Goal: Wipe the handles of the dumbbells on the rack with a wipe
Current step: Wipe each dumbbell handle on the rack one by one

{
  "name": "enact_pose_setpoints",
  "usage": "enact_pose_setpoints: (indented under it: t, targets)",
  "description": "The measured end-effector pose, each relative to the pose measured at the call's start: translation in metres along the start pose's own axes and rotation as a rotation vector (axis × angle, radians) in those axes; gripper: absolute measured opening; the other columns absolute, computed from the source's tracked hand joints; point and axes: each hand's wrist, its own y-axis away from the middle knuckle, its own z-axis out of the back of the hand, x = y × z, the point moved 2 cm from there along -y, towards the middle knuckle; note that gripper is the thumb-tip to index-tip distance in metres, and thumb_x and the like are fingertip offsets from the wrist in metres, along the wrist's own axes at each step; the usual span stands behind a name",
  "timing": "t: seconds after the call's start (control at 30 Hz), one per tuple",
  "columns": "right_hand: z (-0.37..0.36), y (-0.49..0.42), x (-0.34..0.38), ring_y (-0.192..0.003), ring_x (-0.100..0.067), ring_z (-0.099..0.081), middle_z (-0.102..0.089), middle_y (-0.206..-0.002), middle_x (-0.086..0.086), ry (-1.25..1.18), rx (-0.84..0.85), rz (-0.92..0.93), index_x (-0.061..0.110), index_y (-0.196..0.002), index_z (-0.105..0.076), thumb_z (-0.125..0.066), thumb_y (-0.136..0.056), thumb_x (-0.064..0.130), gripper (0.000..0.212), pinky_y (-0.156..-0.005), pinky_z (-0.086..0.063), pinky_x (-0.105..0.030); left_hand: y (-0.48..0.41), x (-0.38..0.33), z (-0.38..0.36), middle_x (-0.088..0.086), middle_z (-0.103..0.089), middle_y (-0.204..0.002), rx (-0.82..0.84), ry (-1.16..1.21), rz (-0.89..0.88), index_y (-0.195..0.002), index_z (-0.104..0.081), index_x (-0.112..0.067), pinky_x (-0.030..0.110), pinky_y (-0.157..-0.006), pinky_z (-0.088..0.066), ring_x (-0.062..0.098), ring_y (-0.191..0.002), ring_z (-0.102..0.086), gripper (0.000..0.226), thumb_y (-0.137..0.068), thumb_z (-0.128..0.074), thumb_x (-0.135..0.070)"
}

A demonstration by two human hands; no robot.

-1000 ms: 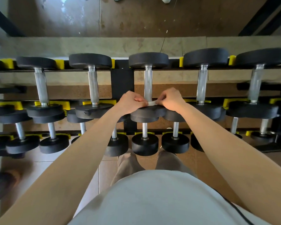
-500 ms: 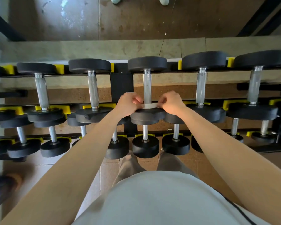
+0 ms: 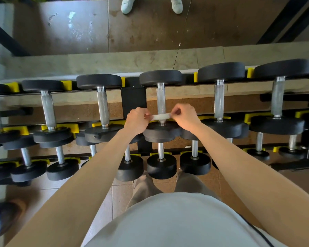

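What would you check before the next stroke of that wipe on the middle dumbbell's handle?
1. Left hand pinches one end of the wipe: ok.
2. Right hand pinches the other end: ok.
3. Wipe stretched across the handle, near its closer end: ok.
4. Wipe touching the handle's underside: cannot tell.
5. Dumbbell seated on the rack: ok.
6. Handle bare beyond the wipe, free to wipe along: ok.
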Motion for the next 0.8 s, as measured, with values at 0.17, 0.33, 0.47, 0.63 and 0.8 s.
enact_pose_setpoints:
  t: [0.17, 0.33, 0.47, 0.63, 0.8]
  targets:
    - [0.021, -0.016, 0.011, -0.089, -0.016, -0.068, -0.068, -0.098, -0.003, -0.203, -0.176, 0.003, 0.014, -0.102, -0.064, -0.067, -0.093, 0.015, 0.009, -0.082, -0.058, -0.032, -0.014, -0.014, 0.015, -0.001, -0.07, -0.108, -0.161, 0.093, 0.012, -0.122, -0.069, -0.013, 0.02, -0.068, -0.051, 0.013, -0.086, -0.065, 0.025, -0.102, -0.06, -0.026]
    - [0.024, -0.032, 0.033, -0.087, -0.011, -0.062, -0.067, -0.097, 0.0, -0.126, -0.229, 0.108, 0.014, -0.102, -0.068, -0.064, -0.095, 0.014, 0.008, -0.077, -0.05, -0.021, -0.032, -0.013, 0.025, 0.003, -0.075, -0.103, -0.281, 0.254, 0.148, -0.113, -0.072, -0.014, 0.037, -0.084, -0.06, 0.017, -0.086, -0.072, 0.022, -0.1, -0.061, -0.029]
    - [0.031, -0.037, 0.018, -0.09, -0.012, -0.065, -0.067, -0.094, 0.006, -0.305, -0.422, -0.115, 0.016, -0.104, -0.069, -0.067, -0.094, 0.018, 0.01, -0.084, -0.055, -0.028, -0.039, -0.034, 0.026, -0.001, -0.075, -0.093, -0.255, 0.378, 0.084, -0.111, -0.075, -0.012, 0.015, -0.073, -0.052, 0.009, -0.079, -0.067, 0.02, -0.1, -0.063, -0.023]
    - [0.016, -0.033, 0.045, -0.081, -0.015, -0.071, -0.072, -0.089, -0.003, -0.684, -0.216, -0.137, 0.014, -0.1, -0.073, -0.07, -0.091, 0.01, 0.01, -0.077, -0.062, -0.029, -0.045, -0.027, 0.028, 0.002, -0.075, -0.086, -0.376, 0.982, 0.476, -0.086, -0.074, -0.017, 0.026, -0.08, -0.061, 0.012, -0.081, -0.07, 0.012, -0.096, -0.069, -0.015]
    - [0.018, -0.039, 0.037, -0.079, -0.016, -0.072, -0.073, -0.085, -0.004, -0.757, -0.394, -0.283, 0.011, -0.1, -0.075, -0.074, -0.088, 0.013, 0.012, -0.072, -0.062, -0.027, -0.045, -0.034, 0.019, -0.001, -0.075, -0.092, -0.314, 1.088, 0.523, -0.086, -0.073, -0.025, 0.03, -0.09, -0.059, 0.014, -0.088, -0.07, 0.007, -0.093, -0.073, -0.022]
